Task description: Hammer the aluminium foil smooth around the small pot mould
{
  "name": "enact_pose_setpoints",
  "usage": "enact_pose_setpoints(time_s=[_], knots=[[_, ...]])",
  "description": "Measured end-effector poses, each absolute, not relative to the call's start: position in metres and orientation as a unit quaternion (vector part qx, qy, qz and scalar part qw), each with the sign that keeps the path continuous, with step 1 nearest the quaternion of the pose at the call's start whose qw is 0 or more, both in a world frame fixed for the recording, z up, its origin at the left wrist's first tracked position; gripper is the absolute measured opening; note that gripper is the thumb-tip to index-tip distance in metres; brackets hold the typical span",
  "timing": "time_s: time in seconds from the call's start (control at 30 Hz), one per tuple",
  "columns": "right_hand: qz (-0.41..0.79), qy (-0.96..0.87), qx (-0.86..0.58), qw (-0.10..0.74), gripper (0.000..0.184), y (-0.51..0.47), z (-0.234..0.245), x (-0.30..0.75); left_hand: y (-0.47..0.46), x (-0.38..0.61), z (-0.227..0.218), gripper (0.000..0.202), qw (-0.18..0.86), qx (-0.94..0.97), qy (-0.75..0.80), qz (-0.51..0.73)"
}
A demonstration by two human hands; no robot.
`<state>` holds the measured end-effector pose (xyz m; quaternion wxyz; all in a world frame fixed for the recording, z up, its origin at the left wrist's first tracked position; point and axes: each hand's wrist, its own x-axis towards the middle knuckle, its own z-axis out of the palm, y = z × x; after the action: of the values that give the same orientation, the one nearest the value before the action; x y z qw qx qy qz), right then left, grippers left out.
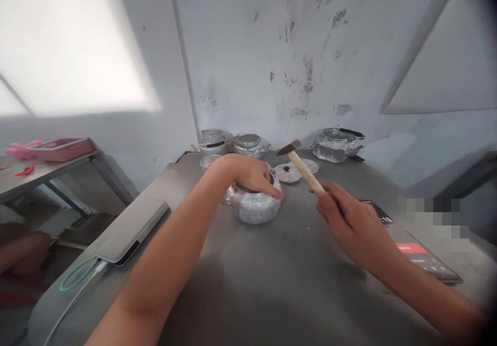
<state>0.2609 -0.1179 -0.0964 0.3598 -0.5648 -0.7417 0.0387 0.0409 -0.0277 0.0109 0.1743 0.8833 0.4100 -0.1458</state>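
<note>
A round, shiny dented metal pot (pixel 256 209) like a teapot stands on the grey table. My left hand (pixel 252 174) lies over its top, the thumb outside along the rim and the other fingers bent into the opening, where they are hidden. My right hand (pixel 347 214) is closed around the pale wooden handle of a hammer (pixel 306 170). The hammer's dark head is raised to the right of the pot, apart from it. Behind the pot lie a metal lid with a black knob (pixel 287 173) and another flat metal disc (pixel 310 166).
More metal pots (pixel 248 144) line the wall, one with a black handle (pixel 337 144) at the right. A power bank (pixel 135 232) with cables lies left, a phone (pixel 419 258) right. A side table holds a pink basket (pixel 58 150). A person's limb (pixel 25 247) shows at far left.
</note>
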Motion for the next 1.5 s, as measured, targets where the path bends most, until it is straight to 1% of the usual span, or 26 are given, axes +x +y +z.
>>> enact_pose_setpoints(time_s=[0.1,0.23,0.33,0.53,0.6,0.73,0.8,1.0,1.17,1.3,1.5], knots=[[0.044,-0.749,-0.557,0.355,0.034,-0.117,-0.097,0.261,-0.019,0.043,0.002,0.041,0.193,0.904,0.352,-0.145],[0.044,-0.750,-0.554,0.358,0.035,-0.120,-0.096,0.262,-0.008,0.034,-0.001,0.030,0.247,0.918,0.285,-0.120],[0.049,-0.751,-0.556,0.353,0.034,-0.121,-0.095,0.262,-0.006,0.027,0.002,0.029,0.267,0.915,0.267,-0.140],[0.060,-0.752,-0.557,0.348,0.033,-0.118,-0.096,0.261,-0.011,0.026,0.007,0.026,0.268,0.901,0.280,-0.194],[0.064,-0.750,-0.559,0.349,0.032,-0.118,-0.096,0.260,-0.013,0.026,0.008,0.028,0.267,0.899,0.286,-0.197],[0.071,-0.749,-0.559,0.349,0.031,-0.118,-0.097,0.261,-0.012,0.031,0.004,0.045,0.272,0.894,0.304,-0.186],[0.070,-0.751,-0.556,0.349,0.032,-0.118,-0.097,0.261,-0.009,0.034,0.000,0.048,0.273,0.891,0.312,-0.184],[0.070,-0.751,-0.554,0.351,0.031,-0.119,-0.096,0.261,-0.004,0.033,-0.004,0.040,0.270,0.906,0.265,-0.189],[0.078,-0.749,-0.557,0.349,0.032,-0.120,-0.095,0.260,-0.005,0.025,0.001,0.042,0.279,0.899,0.277,-0.195],[0.084,-0.751,-0.557,0.344,0.031,-0.121,-0.096,0.260,-0.001,0.024,0.000,0.041,0.284,0.903,0.252,-0.200],[0.080,-0.753,-0.558,0.341,0.032,-0.119,-0.098,0.261,-0.002,0.023,0.002,0.043,0.272,0.899,0.267,-0.215]])
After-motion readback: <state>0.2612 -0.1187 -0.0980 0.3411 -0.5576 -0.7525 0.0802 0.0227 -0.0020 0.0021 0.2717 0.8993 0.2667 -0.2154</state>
